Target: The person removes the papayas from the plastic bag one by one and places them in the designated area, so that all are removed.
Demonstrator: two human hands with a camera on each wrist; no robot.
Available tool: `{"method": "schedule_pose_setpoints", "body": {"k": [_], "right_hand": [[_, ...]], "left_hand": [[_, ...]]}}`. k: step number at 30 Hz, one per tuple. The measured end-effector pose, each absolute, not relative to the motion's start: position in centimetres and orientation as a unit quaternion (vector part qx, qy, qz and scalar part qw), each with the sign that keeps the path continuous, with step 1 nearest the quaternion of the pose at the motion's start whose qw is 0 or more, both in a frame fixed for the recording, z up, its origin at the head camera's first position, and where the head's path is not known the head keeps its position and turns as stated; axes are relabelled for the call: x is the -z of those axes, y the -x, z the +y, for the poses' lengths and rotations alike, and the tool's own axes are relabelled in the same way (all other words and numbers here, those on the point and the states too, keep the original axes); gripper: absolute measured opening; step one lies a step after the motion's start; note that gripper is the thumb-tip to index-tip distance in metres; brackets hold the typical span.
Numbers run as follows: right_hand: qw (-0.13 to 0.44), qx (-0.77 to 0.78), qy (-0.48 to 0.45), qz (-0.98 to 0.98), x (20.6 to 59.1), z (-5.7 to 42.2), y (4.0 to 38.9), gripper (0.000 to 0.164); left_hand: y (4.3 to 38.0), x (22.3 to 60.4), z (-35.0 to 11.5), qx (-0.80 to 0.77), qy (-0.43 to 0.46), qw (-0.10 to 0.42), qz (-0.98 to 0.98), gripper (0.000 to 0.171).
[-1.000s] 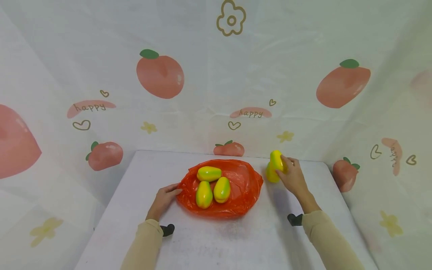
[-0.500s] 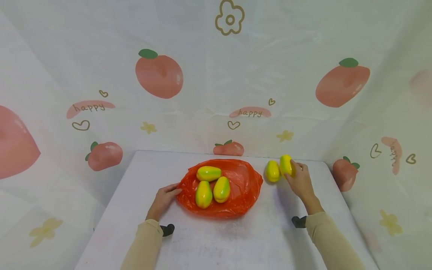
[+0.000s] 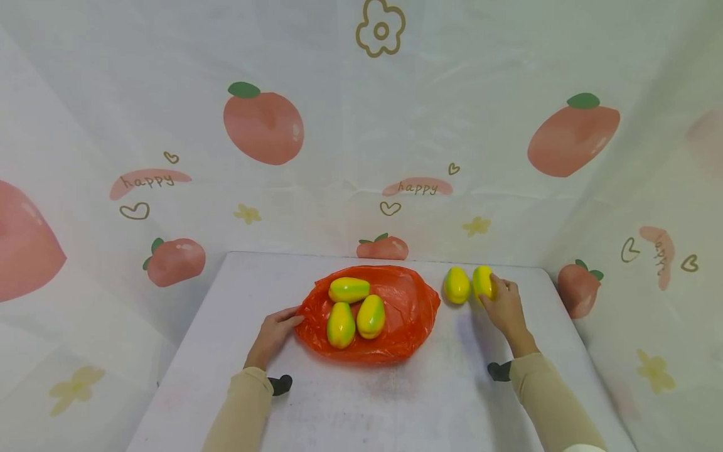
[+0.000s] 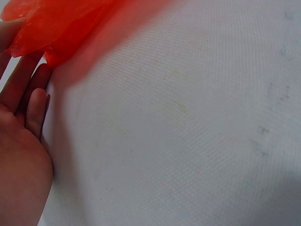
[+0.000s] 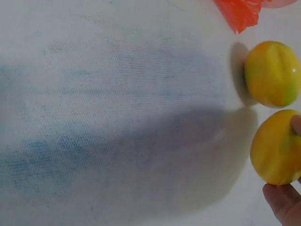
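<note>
A red plastic bag lies spread on the table, with three glossy yellow-green papayas on it. My left hand pinches the bag's left edge; in the left wrist view the thumb is over the red film and other fingers lie beneath it. Right of the bag, my right hand grips another papaya between thumb and fingers. One more papaya sits just left of the held one. In the right wrist view, the held papaya is low over the surface; contact with the table cannot be told.
The white table meets a fruit-printed cloth backdrop at its back and sides. Dark mounts project from both wrists. Bluish smudges mark the tabletop.
My right hand has moved the held papaya rightward, from in front of the other loose papaya to beside it, and lowered it. The left hand and bag have stayed put.
</note>
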State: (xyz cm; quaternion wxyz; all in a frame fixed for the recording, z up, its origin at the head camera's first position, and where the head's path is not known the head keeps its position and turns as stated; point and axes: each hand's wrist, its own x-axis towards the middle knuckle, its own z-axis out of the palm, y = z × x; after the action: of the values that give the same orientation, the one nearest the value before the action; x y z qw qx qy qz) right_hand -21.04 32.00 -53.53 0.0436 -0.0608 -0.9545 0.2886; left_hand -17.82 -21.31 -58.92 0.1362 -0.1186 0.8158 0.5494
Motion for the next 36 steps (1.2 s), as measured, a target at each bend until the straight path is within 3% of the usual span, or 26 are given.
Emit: {"method": "schedule_pose_setpoints", "body": {"k": [15, 36], "right_hand": [[-0.01, -0.272, 0.078, -0.959, 54.5, 32.2, 21.3, 0.066], [-0.017, -0.222, 0.051, -0.974, 52.9, 31.7, 21.3, 0.072]], "left_hand": [[17.9, 58.7, -20.9, -0.557, 0.118, 0.13, 0.812, 0.048], [17.8, 59.5, -21.4, -0.557, 0.121, 0.128, 0.811, 0.049]]}}
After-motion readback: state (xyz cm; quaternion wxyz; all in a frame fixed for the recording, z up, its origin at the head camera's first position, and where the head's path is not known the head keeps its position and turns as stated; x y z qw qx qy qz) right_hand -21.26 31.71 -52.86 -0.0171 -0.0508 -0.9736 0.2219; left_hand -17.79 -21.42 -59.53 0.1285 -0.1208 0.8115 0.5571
